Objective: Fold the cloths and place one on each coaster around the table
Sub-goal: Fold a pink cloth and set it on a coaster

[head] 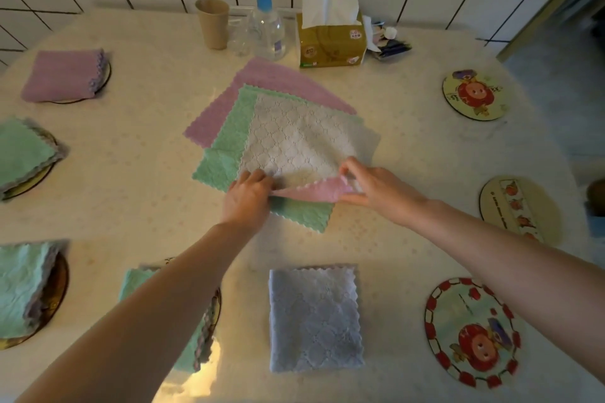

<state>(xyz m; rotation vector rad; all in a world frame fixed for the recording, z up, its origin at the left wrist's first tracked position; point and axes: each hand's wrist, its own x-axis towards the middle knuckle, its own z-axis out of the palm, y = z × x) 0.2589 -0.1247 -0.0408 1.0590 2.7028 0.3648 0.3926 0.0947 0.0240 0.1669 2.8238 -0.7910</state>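
Both hands lift the near edge of the top cloth on the pile.

On the table (pixel 137 154), the pile of cloths (pixel 262 127) lies in the middle; the white-and-pink cloth (pixel 294 144) is on top. The left hand (pixel 247 198) and right hand (pixel 381 188) pinch its near edge with closed fingers. Three coasters (pixel 473 95) on the right side are bare.

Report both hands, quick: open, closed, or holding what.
Left hand: closed, pinching the near edge of the white cloth atop the stack.
Right hand: closed, pinching the same cloth's near right corner, its pink underside turned up.
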